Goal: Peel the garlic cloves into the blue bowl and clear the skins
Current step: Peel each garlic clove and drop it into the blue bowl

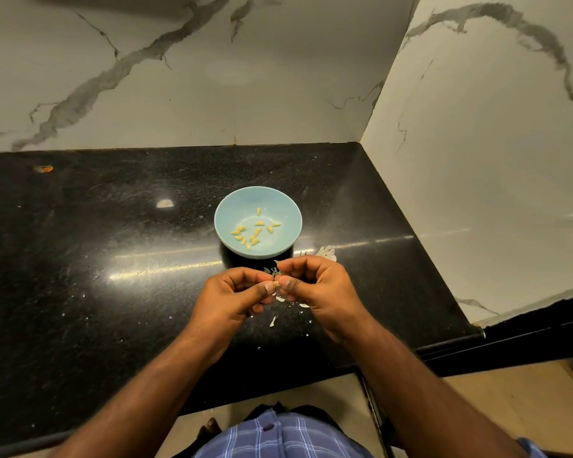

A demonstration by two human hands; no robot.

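Note:
A light blue bowl point(272, 200) stands on the black counter, with several peeled yellowish garlic cloves point(253, 231) on its bottom. Just in front of it my left hand point(232, 297) and my right hand point(318, 289) meet, thumbs and fingertips pinching one small garlic clove point(277, 284) between them; most of the clove is hidden by the fingers. White garlic skins point(326, 252) lie to the right of the bowl, behind my right hand. More skin flakes point(273, 321) are scattered on the counter under and between my hands.
The black granite counter point(96, 259) runs left and ends at marble walls behind and to the right point(477, 160). A small orange scrap point(45, 168) lies far left at the back. The counter's front edge is near my body.

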